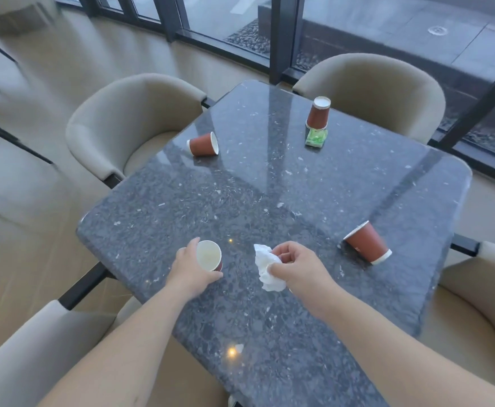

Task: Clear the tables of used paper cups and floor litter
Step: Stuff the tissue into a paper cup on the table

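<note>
On the granite table (pixel 269 186), left hand (pixel 193 271) fingers curled round upright paper cup (pixel 209 255), right hand (pixel 296 268) fingers pinching crumpled napkin (pixel 266 268) — three cups lie apart.

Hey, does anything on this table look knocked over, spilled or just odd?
Yes. Two paper cups lie on their sides: one at the far left, one at the right edge. A third cup stands upside down by a green packet. No spill shows. The left hand holds an upright cup; the right hand grips a crumpled napkin.
</note>
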`<state>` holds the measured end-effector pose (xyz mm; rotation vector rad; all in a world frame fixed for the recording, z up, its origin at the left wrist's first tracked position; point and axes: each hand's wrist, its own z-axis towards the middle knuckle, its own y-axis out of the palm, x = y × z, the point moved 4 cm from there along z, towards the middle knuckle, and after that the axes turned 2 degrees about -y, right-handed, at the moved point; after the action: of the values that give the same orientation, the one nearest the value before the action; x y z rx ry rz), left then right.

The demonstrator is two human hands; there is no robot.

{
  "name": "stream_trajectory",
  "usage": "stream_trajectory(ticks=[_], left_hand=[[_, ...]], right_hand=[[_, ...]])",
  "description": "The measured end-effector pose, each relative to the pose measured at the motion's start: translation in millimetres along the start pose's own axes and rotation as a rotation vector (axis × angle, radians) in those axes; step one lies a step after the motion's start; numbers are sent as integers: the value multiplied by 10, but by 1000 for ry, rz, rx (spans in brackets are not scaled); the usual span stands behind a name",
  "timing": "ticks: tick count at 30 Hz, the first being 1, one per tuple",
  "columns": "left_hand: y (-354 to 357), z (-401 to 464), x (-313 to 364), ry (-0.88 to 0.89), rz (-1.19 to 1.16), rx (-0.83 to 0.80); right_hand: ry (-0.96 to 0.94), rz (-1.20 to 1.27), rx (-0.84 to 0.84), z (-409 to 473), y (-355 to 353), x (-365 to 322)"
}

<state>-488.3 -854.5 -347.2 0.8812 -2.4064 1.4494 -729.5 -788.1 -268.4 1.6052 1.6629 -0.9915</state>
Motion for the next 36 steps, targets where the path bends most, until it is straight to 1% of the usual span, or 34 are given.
stream_trajectory(ticks=[3, 6, 9, 11, 13, 16, 19, 21, 23, 26, 30, 33, 36], left_hand=[[22, 43, 10, 85, 40, 24], [25, -70, 119, 231, 51, 20], [30, -266, 353, 352, 2, 14], [55, -446, 534, 483, -23, 16], [72, -630, 644, 555, -91, 36], [75, -805, 716, 549, -176, 69], [39, -895, 769, 478, -339, 39], [2, -970, 824, 497, -362, 58], [-3, -1050, 867, 548, -332, 82], [41, -1133, 899, 592, -320, 88], [90, -1206, 967, 593, -363, 57], [151, -1217, 1049, 563, -433, -7], [202, -1216, 1157, 558, -470, -20]], right_hand=[[15, -14, -1, 11, 42, 23], [2, -6, 18, 21, 110, -30], [-83, -1, 63, 17, 191, -199], [-146, -35, 95, 3, 232, -324], [-204, -89, 111, -19, 248, -407], [-274, -227, 131, -72, 228, -445], [-397, -447, 175, -153, 191, -432], [-463, -523, 201, -217, 170, -416], [-462, -536, 213, -261, 135, -395], [-405, -579, 170, -300, 88, -375], [-394, -583, 141, -384, -13, -387], [-386, -506, 182, -454, -165, -359], [-432, -430, 250, -527, -407, -344]])
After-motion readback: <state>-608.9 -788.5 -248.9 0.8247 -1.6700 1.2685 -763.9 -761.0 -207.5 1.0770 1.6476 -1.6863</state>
